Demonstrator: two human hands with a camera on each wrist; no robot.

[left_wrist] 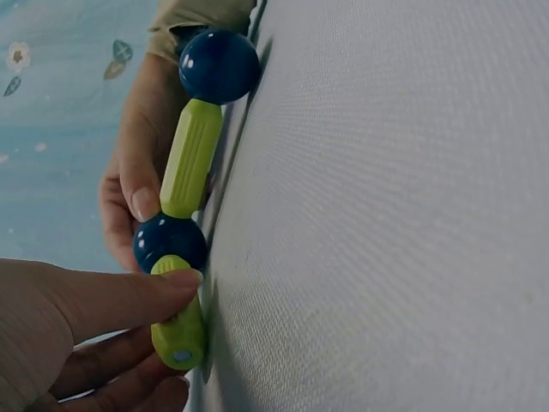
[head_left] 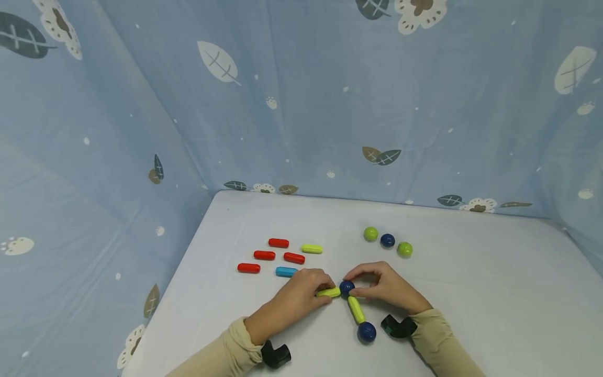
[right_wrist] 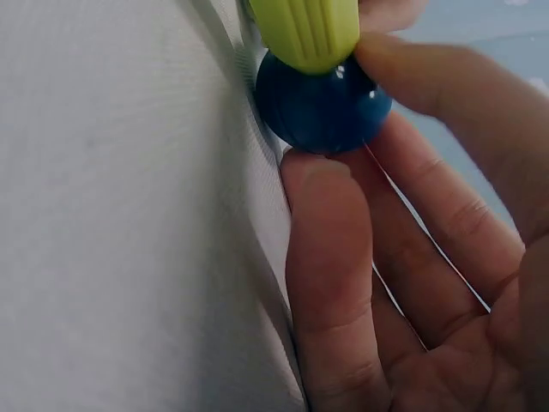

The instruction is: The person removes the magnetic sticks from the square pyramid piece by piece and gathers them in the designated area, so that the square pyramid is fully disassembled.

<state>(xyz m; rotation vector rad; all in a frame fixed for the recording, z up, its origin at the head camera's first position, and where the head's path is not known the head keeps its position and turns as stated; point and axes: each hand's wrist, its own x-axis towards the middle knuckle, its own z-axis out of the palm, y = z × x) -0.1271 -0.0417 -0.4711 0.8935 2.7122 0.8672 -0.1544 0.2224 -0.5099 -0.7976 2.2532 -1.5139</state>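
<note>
My left hand (head_left: 298, 294) pinches a short yellow-green rod (head_left: 329, 292) between thumb and fingers. The inner end of that rod meets a dark blue ball (head_left: 347, 287), which my right hand (head_left: 390, 287) grips between thumb and fingertips. From the same ball a second yellow-green rod (left_wrist: 190, 161) runs toward the near side, ending at another dark blue ball (left_wrist: 220, 67). In the right wrist view, the gripped blue ball (right_wrist: 319, 107) sits close to the white surface, with fingers around its side and a yellow-green rod (right_wrist: 310, 30) against it.
Left of the hands lie several red rods (head_left: 264, 255), a blue rod (head_left: 286, 272) and a yellow-green rod (head_left: 312, 248). Beyond the right hand are two green balls (head_left: 370, 233) and a dark blue ball (head_left: 388, 240). Patterned blue cloth (head_left: 320, 104) hangs behind the white table (head_left: 494, 272).
</note>
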